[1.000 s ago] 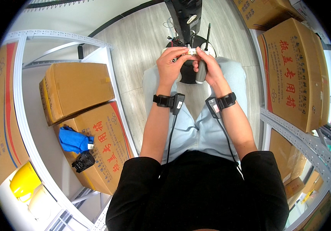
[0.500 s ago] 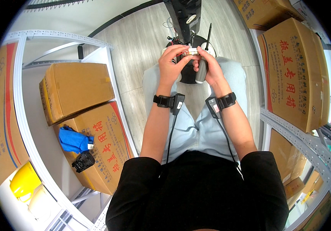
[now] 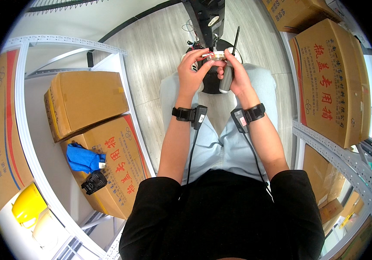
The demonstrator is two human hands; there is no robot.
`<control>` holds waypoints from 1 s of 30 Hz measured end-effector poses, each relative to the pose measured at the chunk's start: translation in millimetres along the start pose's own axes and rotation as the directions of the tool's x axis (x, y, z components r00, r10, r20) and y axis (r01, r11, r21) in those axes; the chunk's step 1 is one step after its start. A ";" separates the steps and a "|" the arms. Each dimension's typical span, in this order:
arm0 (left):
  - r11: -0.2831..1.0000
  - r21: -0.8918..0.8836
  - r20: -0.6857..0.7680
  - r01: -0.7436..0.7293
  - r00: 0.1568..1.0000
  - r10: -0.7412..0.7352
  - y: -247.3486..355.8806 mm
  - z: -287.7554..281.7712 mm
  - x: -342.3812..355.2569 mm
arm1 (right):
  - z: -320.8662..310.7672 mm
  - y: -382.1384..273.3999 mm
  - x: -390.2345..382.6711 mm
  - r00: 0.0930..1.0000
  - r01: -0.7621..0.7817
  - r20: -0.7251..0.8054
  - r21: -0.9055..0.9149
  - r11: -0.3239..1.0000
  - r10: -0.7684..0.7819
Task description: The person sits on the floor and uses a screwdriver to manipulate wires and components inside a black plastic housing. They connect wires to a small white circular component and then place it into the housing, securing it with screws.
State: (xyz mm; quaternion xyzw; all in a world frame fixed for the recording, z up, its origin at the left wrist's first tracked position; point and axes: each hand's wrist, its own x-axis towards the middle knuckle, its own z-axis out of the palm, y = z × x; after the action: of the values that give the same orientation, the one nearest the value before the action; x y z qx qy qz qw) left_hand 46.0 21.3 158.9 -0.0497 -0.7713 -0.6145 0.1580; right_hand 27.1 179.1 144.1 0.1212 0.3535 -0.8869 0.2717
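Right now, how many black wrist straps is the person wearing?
2: one black wrist strap just below the left hand, another black wrist strap just below the right hand. Both are in plain view.

Grey wood-grain floor point(image 3: 151, 47) runs between metal racks point(image 3: 20, 99) beside a white wall point(image 3: 77, 26).

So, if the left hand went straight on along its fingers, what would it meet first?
Likely the small white part that the left hand seems to pinch; just past it comes the right hand, gripping a grey-handled tool. Exact depth is hard to judge from this view.
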 end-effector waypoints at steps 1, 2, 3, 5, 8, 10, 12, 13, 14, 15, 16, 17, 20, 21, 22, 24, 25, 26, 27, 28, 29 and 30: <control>1.000 0.003 0.001 0.013 1.000 -0.013 -1.0 -0.5 -0.3 | 1.1 -1.0 -0.5 1.000 -0.004 0.005 -0.013 1.000 0.004; 1.000 -0.012 -0.001 0.024 1.000 -0.024 -2.0 -1.0 -0.7 | 2.3 -1.8 -1.2 1.000 -0.008 0.009 -0.026 1.000 0.009; 0.999 -0.026 -0.003 0.035 0.999 -0.035 -2.4 -1.2 -0.6 | 3.1 -2.4 -1.6 1.000 -0.012 0.014 -0.038 0.999 0.012; 0.999 -0.042 -0.003 0.034 0.999 -0.034 -3.6 -1.3 -0.1 | 4.1 -1.2 -1.3 1.000 -0.003 0.002 -0.055 0.998 0.003; 0.994 -0.106 -0.001 0.028 1.000 -0.028 -9.6 -2.5 -0.2 | -0.2 3.8 2.3 1.000 0.003 -0.022 -0.062 0.998 -0.004; 0.971 -0.227 0.005 0.067 0.998 -0.068 -11.1 -3.4 -0.5 | -0.6 4.4 2.8 0.999 0.014 -0.034 -0.069 0.997 -0.016; 0.966 -0.236 0.034 0.101 0.995 -0.096 -9.7 -3.1 -0.2 | -0.7 3.9 2.4 0.999 0.036 -0.037 -0.088 0.995 -0.039; 0.963 -0.241 0.050 0.118 0.993 -0.110 -7.6 -2.7 0.4 | -1.8 4.4 2.8 0.998 0.041 -0.051 -0.092 0.995 -0.046; 0.978 -0.184 0.059 0.098 0.994 -0.089 -5.4 -1.7 0.5 | -3.7 5.5 3.3 0.997 0.046 -0.065 -0.096 0.994 -0.053; 0.989 -0.125 0.067 0.077 0.995 -0.069 -2.8 -0.8 0.1 | -3.1 5.8 3.1 0.995 0.050 -0.077 -0.100 0.994 -0.058; 0.996 -0.066 0.077 0.055 0.996 -0.050 -1.4 0.0 -0.1 | -2.8 5.6 2.8 0.995 0.064 -0.071 -0.111 0.992 -0.072; 0.998 -0.045 0.077 0.054 0.996 -0.050 -1.4 0.6 0.0 | -2.4 5.4 2.2 0.994 0.078 -0.065 -0.122 0.989 -0.087; 0.998 -0.005 0.074 0.059 0.996 -0.059 -4.4 2.1 1.6 | 0.9 4.3 -0.1 0.991 0.102 -0.075 -0.148 0.984 -0.114; 0.998 -0.009 0.070 0.068 0.995 -0.067 -6.2 2.8 2.5 | 1.5 4.1 -0.6 0.989 0.107 -0.083 -0.156 0.982 -0.121; 0.997 -0.012 0.066 0.076 0.995 -0.075 -7.8 3.4 2.9 | 1.8 4.0 -1.0 0.989 0.122 -0.064 -0.155 0.980 -0.134; 0.998 0.034 0.034 0.056 0.998 -0.057 -8.6 4.8 2.3 | 2.3 3.4 -2.2 0.986 0.155 -0.031 -0.152 0.976 -0.161; 0.997 0.057 0.022 0.046 0.999 -0.047 -7.9 5.9 2.9 | 2.8 2.7 -2.5 0.987 0.153 -0.032 -0.167 0.974 -0.160; 0.997 0.039 0.005 0.064 0.998 -0.064 -9.4 7.2 3.4 | 3.7 1.5 -2.6 0.987 0.151 -0.034 -0.182 0.972 -0.159; 0.996 0.021 -0.009 0.081 0.997 -0.081 -11.7 8.1 3.1 | 5.0 0.6 -2.9 0.987 0.149 -0.036 -0.195 0.969 -0.159; 0.995 0.003 -0.022 0.099 0.995 -0.098 -14.2 9.1 3.6 | 6.1 -0.3 -2.6 0.985 0.162 -0.032 -0.203 0.966 -0.172; 0.996 -0.002 -0.017 0.084 0.996 -0.084 -17.0 9.4 5.1 | 7.1 -1.4 -1.5 0.982 0.175 -0.028 -0.211 0.962 -0.185; 0.997 0.005 -0.034 0.076 0.997 -0.076 -16.7 11.2 6.2 | 7.0 -1.9 -0.5 0.980 0.185 -0.024 -0.220 0.958 -0.195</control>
State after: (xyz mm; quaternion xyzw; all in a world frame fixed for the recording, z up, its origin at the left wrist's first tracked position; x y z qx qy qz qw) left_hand 33.5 27.4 143.1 -0.0096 -0.7718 -0.6184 0.1476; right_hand 26.3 175.5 150.4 0.0766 0.4640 -0.8621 0.1886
